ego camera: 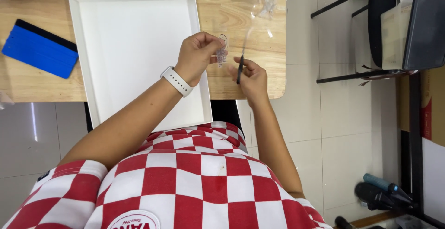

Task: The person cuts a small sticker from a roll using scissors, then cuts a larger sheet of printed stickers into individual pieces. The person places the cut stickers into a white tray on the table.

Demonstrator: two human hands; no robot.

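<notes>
A small clear tag [221, 55] is held just right of the frame's centre, above the near edge of the table [241, 15]; its long axis runs nearly upright in the picture. It is pinched at its left side by the closed fingers of the left hand [197, 55]. Just to its right, a thin dark tool [240, 69] is gripped in the right hand [252, 78], standing almost parallel to the tag and close beside it. A white tray [134, 48] lies left of centre, a blue squeegee [39, 48] at far left.
</notes>
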